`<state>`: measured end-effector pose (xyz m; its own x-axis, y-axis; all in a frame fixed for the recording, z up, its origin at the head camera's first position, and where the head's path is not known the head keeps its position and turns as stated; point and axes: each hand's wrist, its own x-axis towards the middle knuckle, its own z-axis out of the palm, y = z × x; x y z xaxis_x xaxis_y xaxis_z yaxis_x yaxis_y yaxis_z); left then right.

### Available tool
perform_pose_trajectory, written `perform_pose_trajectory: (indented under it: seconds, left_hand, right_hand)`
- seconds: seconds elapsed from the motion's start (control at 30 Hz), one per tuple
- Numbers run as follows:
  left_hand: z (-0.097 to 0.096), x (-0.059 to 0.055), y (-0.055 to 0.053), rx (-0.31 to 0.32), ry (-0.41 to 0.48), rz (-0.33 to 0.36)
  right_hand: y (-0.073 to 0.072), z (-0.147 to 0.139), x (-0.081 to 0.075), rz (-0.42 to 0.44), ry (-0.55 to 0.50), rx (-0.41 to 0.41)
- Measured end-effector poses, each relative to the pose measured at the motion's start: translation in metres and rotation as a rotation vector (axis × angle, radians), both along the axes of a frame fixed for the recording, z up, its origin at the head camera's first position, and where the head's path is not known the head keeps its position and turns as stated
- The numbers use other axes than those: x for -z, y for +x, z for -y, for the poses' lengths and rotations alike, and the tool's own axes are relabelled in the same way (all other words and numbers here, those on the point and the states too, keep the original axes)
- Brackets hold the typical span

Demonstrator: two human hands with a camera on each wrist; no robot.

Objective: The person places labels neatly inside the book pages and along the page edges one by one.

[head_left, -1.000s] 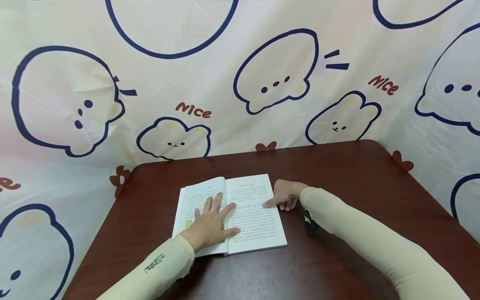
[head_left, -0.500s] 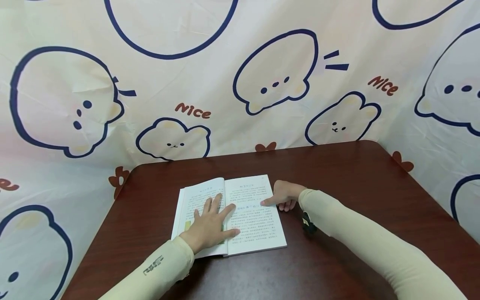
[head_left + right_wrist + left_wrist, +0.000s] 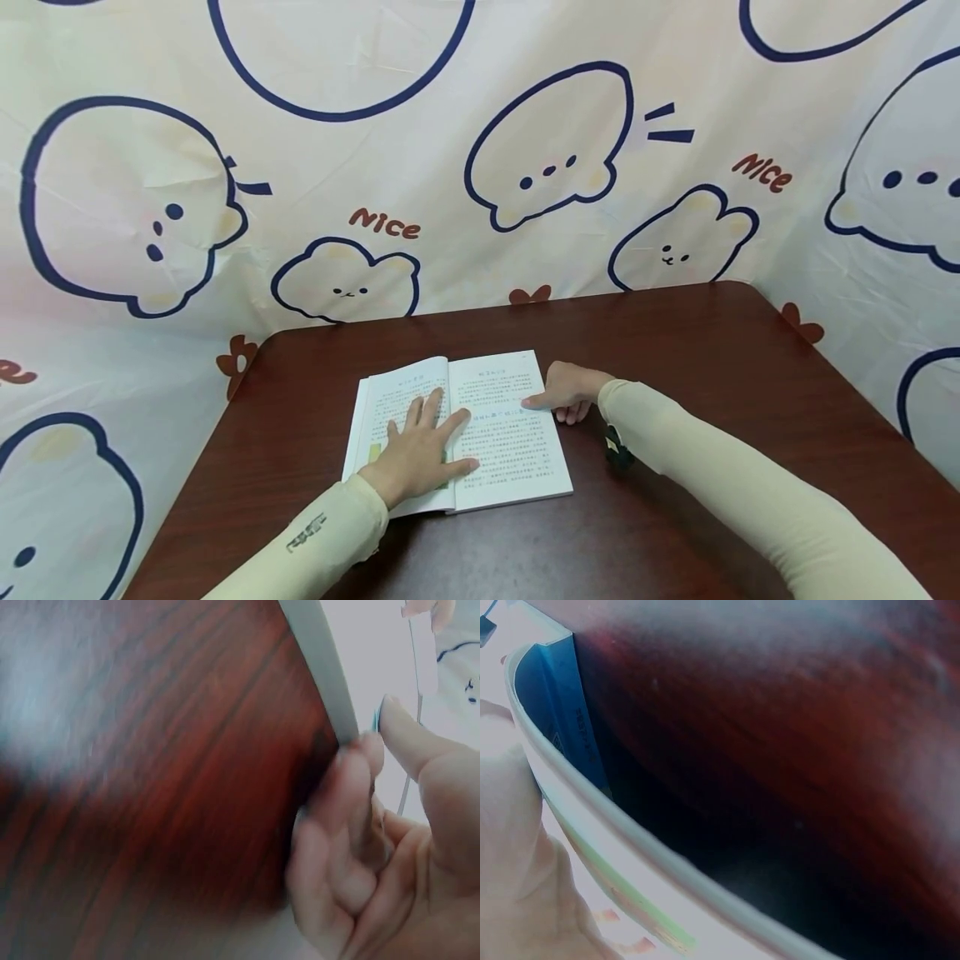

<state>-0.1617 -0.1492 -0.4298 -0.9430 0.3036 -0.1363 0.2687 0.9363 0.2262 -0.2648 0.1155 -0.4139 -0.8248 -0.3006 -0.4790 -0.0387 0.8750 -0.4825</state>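
An open book (image 3: pixel 510 450) with printed text lies on the dark red-brown table. My left hand (image 3: pixel 416 454) rests flat across its left page and centre fold, fingers spread and thumb on the right page. In the left wrist view, the book's left side (image 3: pixel 622 825) curves up off the table, and its blue spine (image 3: pixel 574 712) shows beneath. At the book's right edge, my right hand (image 3: pixel 570 390) holds the pages, with the thumb on top and the other fingers curled by the edge. In the right wrist view, the thumb (image 3: pixel 412 742) lies over the white page.
The brown table (image 3: pixel 660 333) extends around the book on all sides. A white cloth backdrop (image 3: pixel 442 183) with cartoon drawings hangs behind and along both sides of the table.
Between a second and half a second ago, the right hand's thumb shifted slightly left on the page. The left hand and the book stay in place.
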Motion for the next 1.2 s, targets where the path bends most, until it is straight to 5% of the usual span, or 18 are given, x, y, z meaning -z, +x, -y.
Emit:
perform_pose_trajectory:
  seconds: [0.53, 0.87, 1.2]
  left_hand:
    - [-0.001, -0.001, 0.001, 0.006, 0.019, 0.003]
    - [0.001, 0.0, 0.001, -0.003, 0.016, 0.004]
    - [0.002, 0.002, 0.0, 0.001, 0.018, -0.011]
  right_hand:
    - [-0.012, -0.02, -0.002, 0.196, -0.163, -0.079]
    - [-0.002, -0.018, -0.007, 0.036, -0.076, -0.028]
    - [-0.002, -0.026, -0.008, 0.053, -0.127, -0.069]
